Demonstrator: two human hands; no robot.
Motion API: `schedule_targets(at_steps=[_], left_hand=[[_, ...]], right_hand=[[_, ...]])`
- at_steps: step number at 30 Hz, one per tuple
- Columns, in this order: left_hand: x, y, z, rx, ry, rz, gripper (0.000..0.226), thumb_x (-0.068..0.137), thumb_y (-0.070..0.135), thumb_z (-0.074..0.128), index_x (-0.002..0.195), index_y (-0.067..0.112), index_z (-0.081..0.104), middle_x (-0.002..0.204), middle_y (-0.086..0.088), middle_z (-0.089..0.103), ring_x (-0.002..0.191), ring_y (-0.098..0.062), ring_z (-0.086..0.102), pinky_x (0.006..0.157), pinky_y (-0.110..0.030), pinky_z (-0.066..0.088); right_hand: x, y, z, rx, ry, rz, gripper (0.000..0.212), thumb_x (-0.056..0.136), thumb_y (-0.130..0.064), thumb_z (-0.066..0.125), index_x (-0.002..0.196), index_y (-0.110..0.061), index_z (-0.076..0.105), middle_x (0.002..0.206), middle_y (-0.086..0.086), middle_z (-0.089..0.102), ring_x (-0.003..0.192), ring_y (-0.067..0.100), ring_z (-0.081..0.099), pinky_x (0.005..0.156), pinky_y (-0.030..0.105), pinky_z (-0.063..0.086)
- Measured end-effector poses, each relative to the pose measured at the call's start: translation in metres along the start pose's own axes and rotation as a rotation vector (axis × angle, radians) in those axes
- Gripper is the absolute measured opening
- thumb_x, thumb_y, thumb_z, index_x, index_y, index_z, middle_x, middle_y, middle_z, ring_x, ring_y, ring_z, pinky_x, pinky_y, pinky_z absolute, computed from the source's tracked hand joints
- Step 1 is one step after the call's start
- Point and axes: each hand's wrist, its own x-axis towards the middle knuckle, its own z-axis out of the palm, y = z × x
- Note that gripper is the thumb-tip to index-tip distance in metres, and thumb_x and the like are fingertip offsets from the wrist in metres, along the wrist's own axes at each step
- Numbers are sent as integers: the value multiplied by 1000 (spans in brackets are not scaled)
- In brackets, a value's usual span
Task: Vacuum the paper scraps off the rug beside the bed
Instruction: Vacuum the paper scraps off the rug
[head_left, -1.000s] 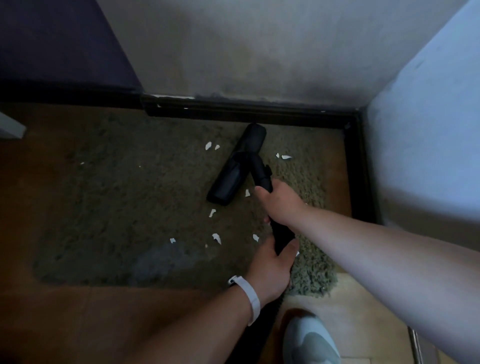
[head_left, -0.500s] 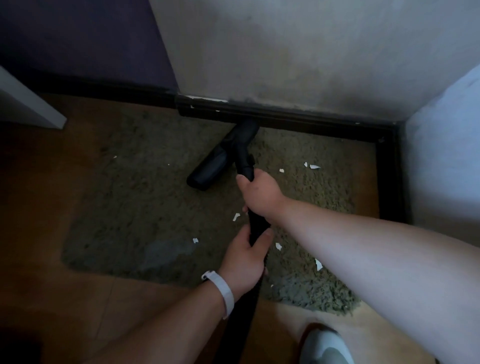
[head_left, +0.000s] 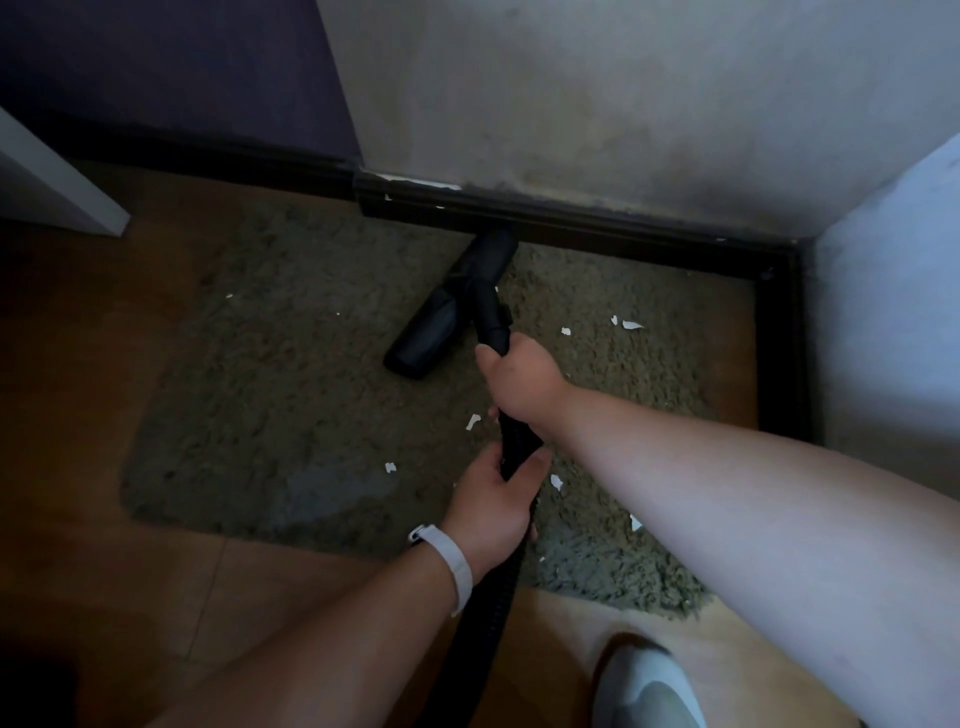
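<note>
— So, whereabouts, the vacuum nozzle (head_left: 452, 306)?
— Upper centre of the frame, flat on the green rug (head_left: 291, 374), lying slantwise, far end right up against the dark skirting board (head_left: 571, 218).
— And the hands?
— Both on the black tube (head_left: 491, 317). Right hand (head_left: 522, 379) just right of centre, fingers clenched round the tube a little below the nozzle joint. Left hand (head_left: 493, 512) lower, below centre, fingers and thumb wrapped round the tube's lower end, just above the ribbed hose (head_left: 493, 587). White wristband (head_left: 457, 566) on that wrist.
— Then the paper scraps (head_left: 631, 325)?
— Scattered mostly over the rug's right half. Two white bits right of the nozzle, a third close by. One just left of the tube, between the two hands. One more left of the left hand, lower centre. Another couple tucked beside the right forearm, toward the rug's near edge. Also one tiny fleck well apart, at the rug's upper left.
— Round the rug?
— Brown wooden floor (head_left: 104, 467) on the left and along the bottom. Grey-white wall (head_left: 571, 78) above the skirting. Pale blue surface (head_left: 893, 312) down the right edge; hard to tell whether bed or wall. White furniture corner (head_left: 52, 192) at upper left. Grey shoe (head_left: 649, 686) at bottom right, just off the rug.
</note>
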Motion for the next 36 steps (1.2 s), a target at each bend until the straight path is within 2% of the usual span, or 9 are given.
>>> schedule_targets(at_steps=[4, 7, 10, 13, 16, 18, 24, 29, 36], left_hand=[[-4, -2, 6, 53, 21, 63, 17, 93, 37, 66, 99, 24, 56, 74, -4, 61, 50, -17, 59, 55, -35, 50], [-9, -10, 7, 108, 64, 122, 21, 87, 41, 69, 98, 33, 53, 80, -4, 65, 61, -25, 65, 62, -47, 56], [-14, -20, 8, 136, 73, 167, 14, 92, 41, 64, 97, 37, 51, 83, -12, 65, 68, -34, 65, 62, -52, 54], [-15, -27, 9, 174, 86, 200, 11, 91, 47, 56, 96, 54, 50, 79, -4, 66, 64, -27, 66, 59, -49, 56], [-14, -31, 0, 169, 137, 241, 8, 95, 40, 58, 101, 44, 54, 68, -1, 62, 50, -14, 56, 49, -37, 45], [-13, -31, -11, 173, 179, 241, 7, 95, 39, 60, 101, 39, 57, 65, -1, 60, 48, -15, 54, 48, -33, 41], [0, -29, -35, 208, 276, 227, 9, 94, 41, 62, 99, 34, 59, 66, -6, 62, 55, -29, 60, 47, -34, 42], [8, -33, -46, 211, 275, 228, 13, 95, 37, 62, 107, 32, 64, 65, -6, 63, 47, -20, 56, 44, -28, 37], [10, -47, -42, 232, 208, 233, 15, 95, 39, 63, 110, 36, 64, 60, -5, 60, 48, -26, 55, 45, -30, 37]], right_hand=[[-5, 5, -4, 47, 30, 27, 26, 100, -36, 50, 110, -12, 50, 90, 11, 62, 50, 21, 62, 45, 21, 43], [-10, 11, -7, 87, 82, 81, 30, 100, -37, 49, 113, -9, 50, 86, 11, 61, 48, 19, 61, 42, 18, 41], [-14, 18, -3, 111, 144, 116, 32, 99, -37, 48, 113, -8, 50, 78, 9, 60, 51, 23, 62, 50, 25, 47], [-13, 18, 5, 99, 196, 118, 33, 99, -38, 48, 112, -9, 51, 87, 11, 63, 61, 28, 66, 58, 34, 55], [-11, 12, 16, 87, 226, 114, 35, 97, -42, 49, 112, -10, 51, 98, 15, 66, 73, 33, 70, 68, 43, 61], [-11, 4, 23, 108, 234, 108, 35, 97, -40, 50, 112, -8, 51, 97, 16, 67, 71, 34, 71, 66, 42, 61], [-4, -18, 45, 109, 252, 63, 35, 93, -40, 53, 114, -13, 47, 100, 16, 65, 79, 36, 71, 72, 50, 61], [-3, -19, 55, 123, 286, 23, 28, 87, -36, 56, 104, -14, 50, 92, 12, 65, 76, 34, 70, 72, 51, 61], [-12, 6, 50, 134, 282, -5, 25, 82, -27, 63, 101, -17, 49, 88, 9, 64, 75, 30, 68, 71, 48, 60]])
